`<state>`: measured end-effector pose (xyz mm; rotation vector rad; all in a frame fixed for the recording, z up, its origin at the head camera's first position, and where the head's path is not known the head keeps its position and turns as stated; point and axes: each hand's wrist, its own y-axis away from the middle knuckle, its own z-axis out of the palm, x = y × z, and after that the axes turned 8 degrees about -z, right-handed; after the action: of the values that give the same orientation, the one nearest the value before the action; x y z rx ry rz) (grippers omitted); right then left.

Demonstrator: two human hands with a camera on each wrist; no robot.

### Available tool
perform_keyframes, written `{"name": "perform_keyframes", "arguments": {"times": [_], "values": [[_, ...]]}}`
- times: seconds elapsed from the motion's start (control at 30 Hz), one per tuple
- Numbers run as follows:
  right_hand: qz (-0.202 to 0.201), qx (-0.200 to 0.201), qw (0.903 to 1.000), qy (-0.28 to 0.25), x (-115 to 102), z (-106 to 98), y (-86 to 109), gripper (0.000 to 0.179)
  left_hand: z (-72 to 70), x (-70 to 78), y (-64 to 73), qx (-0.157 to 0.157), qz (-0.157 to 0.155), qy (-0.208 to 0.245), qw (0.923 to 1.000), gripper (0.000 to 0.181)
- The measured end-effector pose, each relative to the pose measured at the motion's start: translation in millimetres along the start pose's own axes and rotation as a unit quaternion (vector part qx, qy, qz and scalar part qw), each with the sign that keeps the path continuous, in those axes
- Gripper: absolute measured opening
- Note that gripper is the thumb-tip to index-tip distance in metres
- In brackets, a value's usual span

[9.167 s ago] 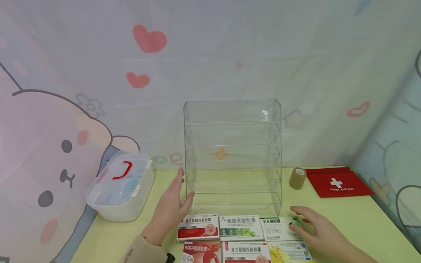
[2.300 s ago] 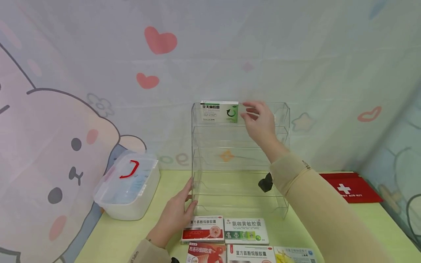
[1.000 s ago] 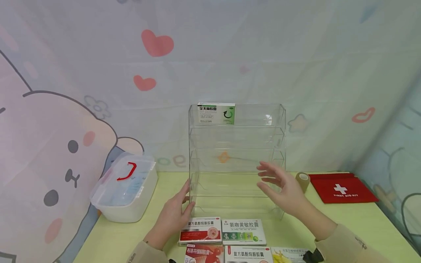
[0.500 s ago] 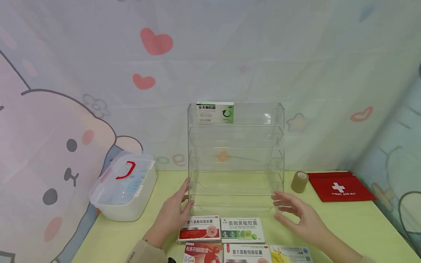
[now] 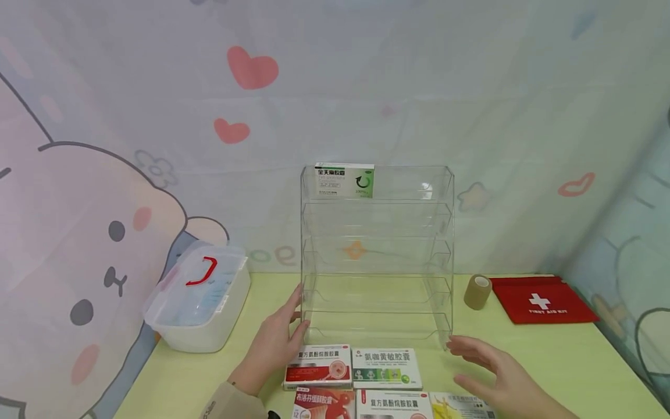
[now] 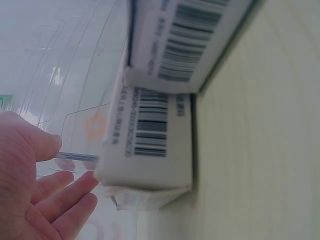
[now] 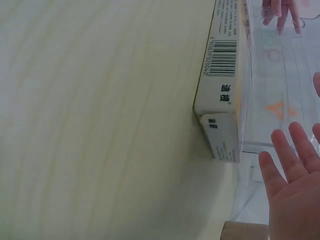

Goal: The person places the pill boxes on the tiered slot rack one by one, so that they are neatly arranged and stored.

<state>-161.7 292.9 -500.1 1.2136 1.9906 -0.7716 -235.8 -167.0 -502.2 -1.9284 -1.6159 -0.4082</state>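
A clear acrylic tiered rack (image 5: pixel 377 312) stands upright in the middle of the head view. My left hand (image 5: pixel 274 343) holds its left side edge low down, thumb in front and fingers behind. A green-and-white medicine box (image 5: pixel 344 181) leans in the top tier at the left. Nothing is in my right hand (image 5: pixel 489 372), its fingers spread beside the rack's lower right corner, close to a yellow-and-white box (image 5: pixel 460 406). Other medicine boxes lie before the rack: a red-and-white one (image 5: pixel 318 368), a white-and-green one (image 5: pixel 386 368), a red one (image 5: pixel 324 404) and another red-and-white one (image 5: pixel 394 402).
A lidded white plastic case (image 5: pixel 201 297) with a red handle stands at the left. To the rack's right are a tan bandage roll (image 5: pixel 477 292) and a red first aid pouch (image 5: pixel 543 299). A patterned cloth (image 5: pixel 387 75) hangs behind the table.
The green-and-white box has gone from the front row to the rack's top tier. My right hand has let go of it and come down to the right. My left hand stays at the rack's side.
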Motion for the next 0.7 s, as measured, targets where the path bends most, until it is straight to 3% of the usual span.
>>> {"name": "perform_keyframes", "arguments": {"times": [0.1,0.23,0.4,0.7], "values": [[0.053,-0.035,0.9977,-0.022,6,-5,4.8,0.072,0.5,0.5,0.1,-0.002,-0.004,-0.003,1.0,0.09],[0.094,-0.072,0.9922,-0.039,13,-8,10.1,0.082,1.1,0.7,0.4,-0.004,-0.007,-0.005,1.0,0.09],[0.121,-0.111,0.985,-0.052,21,-12,17.0,0.09,0.6,1.8,0.6,-0.005,-0.008,-0.004,1.0,0.09],[0.154,-0.127,0.9762,-0.084,34,-10,27.2,0.098,-2.1,4.7,0.9,-0.002,-0.01,-0.01,0.9999,0.089]]}}
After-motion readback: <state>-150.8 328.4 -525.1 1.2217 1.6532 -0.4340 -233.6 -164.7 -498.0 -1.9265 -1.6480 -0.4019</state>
